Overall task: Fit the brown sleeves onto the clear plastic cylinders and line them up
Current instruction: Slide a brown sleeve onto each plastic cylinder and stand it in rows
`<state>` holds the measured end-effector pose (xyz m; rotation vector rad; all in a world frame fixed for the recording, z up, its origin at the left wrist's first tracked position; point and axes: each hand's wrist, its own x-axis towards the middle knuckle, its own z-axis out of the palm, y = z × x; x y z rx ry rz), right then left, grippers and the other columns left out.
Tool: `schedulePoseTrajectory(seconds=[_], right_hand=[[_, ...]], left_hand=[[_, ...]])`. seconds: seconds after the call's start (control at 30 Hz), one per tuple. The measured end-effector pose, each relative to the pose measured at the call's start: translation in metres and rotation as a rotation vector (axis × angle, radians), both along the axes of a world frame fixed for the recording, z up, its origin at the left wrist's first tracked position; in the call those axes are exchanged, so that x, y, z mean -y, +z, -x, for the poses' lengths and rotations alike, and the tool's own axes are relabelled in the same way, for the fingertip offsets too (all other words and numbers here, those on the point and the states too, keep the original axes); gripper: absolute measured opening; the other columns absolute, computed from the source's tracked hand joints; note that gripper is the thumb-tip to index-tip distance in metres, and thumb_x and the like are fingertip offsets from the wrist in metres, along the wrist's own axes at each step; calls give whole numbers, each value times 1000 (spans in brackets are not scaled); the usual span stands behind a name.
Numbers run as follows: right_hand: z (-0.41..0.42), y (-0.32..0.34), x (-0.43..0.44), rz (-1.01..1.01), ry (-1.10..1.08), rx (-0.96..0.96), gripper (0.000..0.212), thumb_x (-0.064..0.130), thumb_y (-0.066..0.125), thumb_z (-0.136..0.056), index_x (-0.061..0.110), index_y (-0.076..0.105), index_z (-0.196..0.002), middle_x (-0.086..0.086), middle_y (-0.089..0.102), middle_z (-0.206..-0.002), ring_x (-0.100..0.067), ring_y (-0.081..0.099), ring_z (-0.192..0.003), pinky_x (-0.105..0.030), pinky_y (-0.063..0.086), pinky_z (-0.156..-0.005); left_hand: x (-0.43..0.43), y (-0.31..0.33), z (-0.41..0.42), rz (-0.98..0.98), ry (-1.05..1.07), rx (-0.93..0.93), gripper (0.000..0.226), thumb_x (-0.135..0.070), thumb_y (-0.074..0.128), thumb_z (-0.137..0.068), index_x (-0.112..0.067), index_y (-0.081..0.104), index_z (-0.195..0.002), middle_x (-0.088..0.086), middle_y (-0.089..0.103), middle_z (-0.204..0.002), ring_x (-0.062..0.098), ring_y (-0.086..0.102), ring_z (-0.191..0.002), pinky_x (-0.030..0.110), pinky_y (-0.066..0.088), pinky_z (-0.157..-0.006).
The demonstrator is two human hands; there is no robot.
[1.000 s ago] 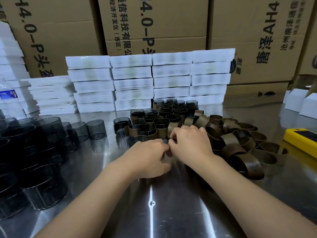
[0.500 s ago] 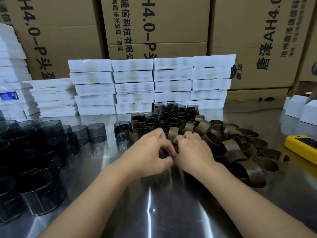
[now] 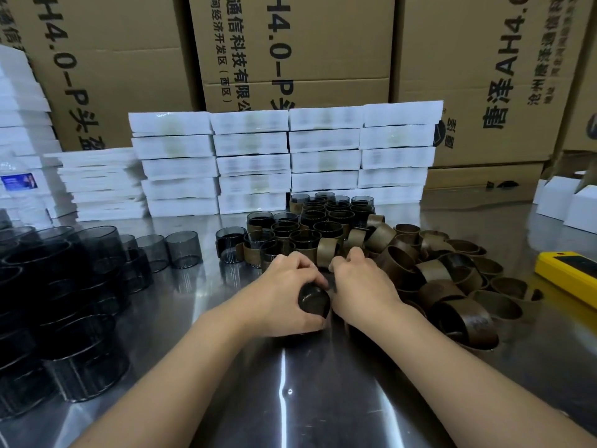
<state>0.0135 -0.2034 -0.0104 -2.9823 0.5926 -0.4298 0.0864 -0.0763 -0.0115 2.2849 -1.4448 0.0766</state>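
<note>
- Head view: left hand (image 3: pixel 287 294) curled round a dark cylinder (image 3: pixel 314 301), held low over the table (image 3: pixel 290 399), open end toward the camera.
- Right hand (image 3: pixel 363 286) meets it from the other side, fingers curled on the same cylinder; any sleeve on it is hidden by the fingers.
- Loose sleeves (image 3: pixel 452 286) piled just right of the hands.
- Sleeved cylinders (image 3: pixel 310 227) stand in rows just behind the hands.
- Bare cylinders (image 3: pixel 64 286) heaped at far left.
- White boxes (image 3: pixel 252 163) stacked behind; cartons (image 3: pixel 290 59) behind those; yellow device (image 3: pixel 568 273) at right edge.
</note>
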Motion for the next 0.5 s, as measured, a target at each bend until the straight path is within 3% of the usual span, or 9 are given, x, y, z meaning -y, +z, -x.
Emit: schedulePoseTrajectory(seconds=[0.2, 0.33, 0.5], right_hand=[[0, 3, -3, -130, 60, 58, 37, 13, 56, -90, 13, 48, -127, -10, 38, -122, -32, 53, -107, -38, 47, -90], [0, 4, -3, -167, 56, 101, 39, 7, 54, -88, 12, 48, -126, -10, 37, -123, -34, 54, -106, -40, 48, -90], [1, 3, 2, 8, -32, 100, 44, 29, 58, -87, 16, 44, -126, -9, 42, -125, -29, 54, -108, -34, 41, -82]], left_hand=[[-3, 2, -7, -19, 92, -29, 43, -39, 77, -71, -39, 58, -109, -12, 50, -111, 6, 51, -101, 18, 40, -87], [-6, 4, -15, 55, 153, -188, 32, -40, 79, -68, -38, 60, -93, -15, 62, -98, -1, 58, -88, 14, 45, -74], [-9, 3, -24, 143, 199, -377, 37, -48, 76, -61, -33, 64, -92, -14, 68, -88, 2, 63, -83, 15, 47, -73]])
